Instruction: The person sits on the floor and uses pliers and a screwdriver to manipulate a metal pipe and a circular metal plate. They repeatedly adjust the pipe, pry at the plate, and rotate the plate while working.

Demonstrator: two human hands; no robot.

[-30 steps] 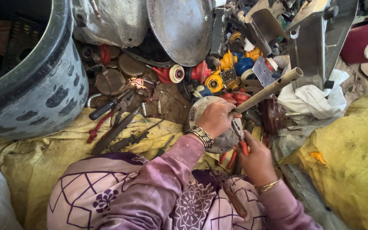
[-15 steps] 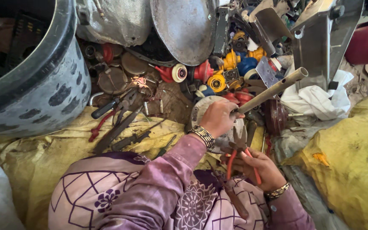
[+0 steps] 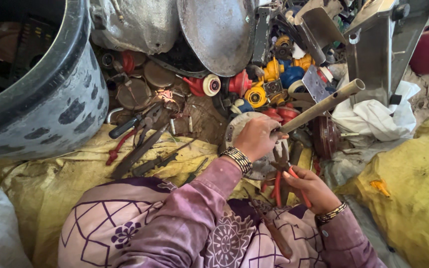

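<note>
Since a moment ago, the right hand has drawn the red-handled pliers up out of the clutter; a second back that hand lay low beside the work with the handles barely showing, and now they stand clear in its grip. That hand is closed around the red handles, the pliers' nose pointing up toward the other hand. The left hand, with a beaded bracelet at the wrist, is wrapped shut around the near end of a pale tan pipe, which slants up and away to the right, its open mouth near a folded sheet-metal bracket. Under the left hand lies a round grey metal disc, partly hidden by the fist. The pliers' tip sits just beside the gripped end of the pipe; whether it touches I cannot tell.

Around them the floor is heaped with scrap: yellow, red and blue plastic fittings beyond the hand, a large dented metal pan above, a big grey mottled tub to the left. More hand tools lie on yellow sacking to the left, well apart from both hands. White crumpled cloth lies to the right of the pipe, and a yellow sack bulks at the right edge.
</note>
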